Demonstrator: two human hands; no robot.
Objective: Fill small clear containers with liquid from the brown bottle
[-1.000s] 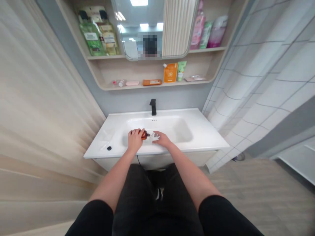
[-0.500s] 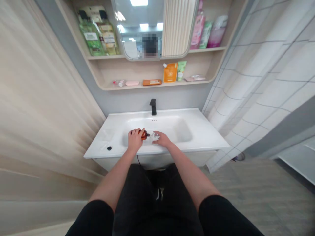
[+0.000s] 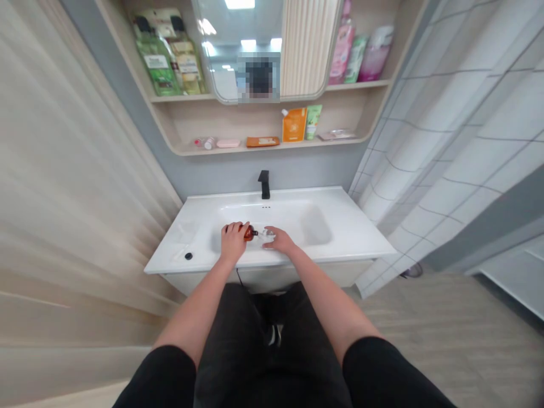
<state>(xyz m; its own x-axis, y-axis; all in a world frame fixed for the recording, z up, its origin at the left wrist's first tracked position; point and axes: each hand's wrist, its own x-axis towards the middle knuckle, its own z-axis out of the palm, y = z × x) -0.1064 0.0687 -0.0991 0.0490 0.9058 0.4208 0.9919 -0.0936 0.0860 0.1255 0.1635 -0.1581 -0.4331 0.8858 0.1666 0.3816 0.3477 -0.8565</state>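
Note:
My left hand point(image 3: 233, 241) is wrapped round an amber bottle point(image 3: 249, 233) above the sink basin. The bottle lies tilted on its side, its dark neck pointing right. That neck meets a small clear container point(image 3: 266, 235), which my right hand point(image 3: 279, 239) grips with curved fingers from the right. Whether liquid is passing between the two is too small to tell. A round black cap point(image 3: 188, 256) lies on the left part of the white countertop, and a clear, hard-to-make-out item point(image 3: 184, 231) sits behind it.
A black faucet point(image 3: 264, 185) rises behind the white sink point(image 3: 314, 224). Above it, a wooden shelf point(image 3: 238, 151) holds a soap bar, an orange pouch point(image 3: 294, 125) and a green tube point(image 3: 313, 122). Curtains hang at both sides.

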